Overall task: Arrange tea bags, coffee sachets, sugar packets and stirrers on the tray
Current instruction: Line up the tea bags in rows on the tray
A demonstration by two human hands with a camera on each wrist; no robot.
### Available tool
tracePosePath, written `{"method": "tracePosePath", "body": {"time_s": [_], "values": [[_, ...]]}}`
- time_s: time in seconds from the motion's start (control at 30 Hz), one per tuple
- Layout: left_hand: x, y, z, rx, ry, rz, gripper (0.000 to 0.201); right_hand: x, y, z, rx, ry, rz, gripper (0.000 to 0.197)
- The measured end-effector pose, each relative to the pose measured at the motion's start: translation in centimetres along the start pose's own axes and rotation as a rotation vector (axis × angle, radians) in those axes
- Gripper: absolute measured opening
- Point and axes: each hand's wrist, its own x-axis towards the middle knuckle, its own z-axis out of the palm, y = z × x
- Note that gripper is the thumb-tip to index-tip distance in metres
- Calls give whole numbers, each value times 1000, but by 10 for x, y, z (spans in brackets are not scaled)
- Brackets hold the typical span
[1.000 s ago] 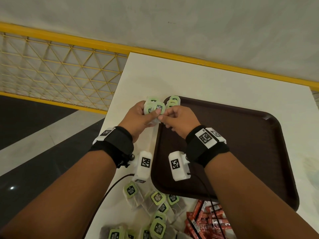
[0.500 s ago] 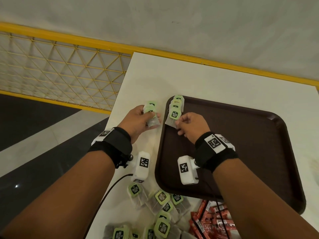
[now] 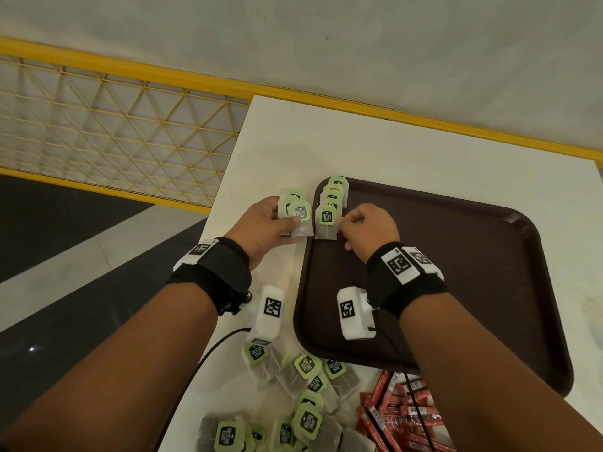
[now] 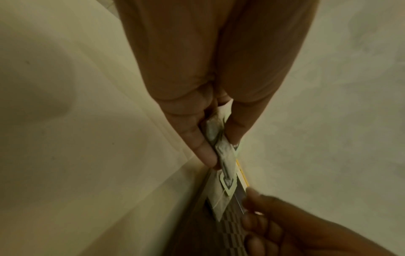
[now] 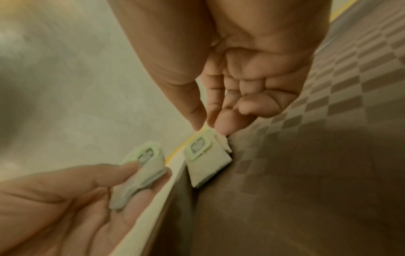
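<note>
Left hand (image 3: 261,226) clamped on a small stack (image 3: 293,212) of tea bags, thumb on top, fingers under; held over the table (image 3: 375,148) just outside the tray's left rim. Right hand (image 3: 367,228) pinches the nearest bag (image 3: 326,223) at its right edge with thumb and forefinger, other fingers curled; bag sits at the near end of a row (image 3: 334,199) in the tray's (image 3: 456,288) 11 o'clock corner.

Key relation: row runs 12-to-6 along the left rim, bags overlapping like shingles, tags up. Next slot lies at 6 o'clock of the pinched bag, straight toward the body. Stack is at 9 o'clock of the pinched bag, just beside it, rim between them. Right hand is nearer the slot; left is the feeder. Judgement: right lets go, takes the top bag off the stack, lays it at 6 o'clock with long axis matching the row.

Room: bare tray floor along the left rim down to the near edge, and everything from 1 to 5 o'clock is bare. Row hugs the rim, so drift toward 9 o'clock could ride a bag up onto it.

Still off the tray: loose bags (image 3: 303,380) on the table at 6 o'clock past the near rim, red sachets (image 3: 391,409) beside them at 5. Sugar and stirrers not in view. Task looks early.
</note>
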Motion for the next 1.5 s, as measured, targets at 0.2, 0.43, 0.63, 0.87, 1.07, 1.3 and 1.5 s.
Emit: {"method": "tracePosePath", "body": {"time_s": [0.2, 0.43, 0.63, 0.87, 1.07, 1.3, 1.5], "values": [[-3, -2, 9, 38, -47, 53, 35, -17, -13, 0, 186, -173, -110, 11], [-4, -8, 10, 17, -38, 0, 33, -15, 5, 5, 214, -138, -13, 4], [-5, -10, 13, 71, -44, 47, 34, -21, 1, 15, 277, -153, -4, 20], [-8, -8, 4, -10, 43, 48, 36, -12, 9, 13, 105, -44, -26, 15], [-7, -3, 3, 0, 58, 33, 38, -5, 11, 22, -41, 29, -11, 19], [-6, -2, 2, 3, 50, 29, 34, 1, 3, 19, -66, 82, -10, 21], [-7, -1, 1, -10, 53, 19, 36, 7, 5, 26, 13, 92, 20, 29]]}}
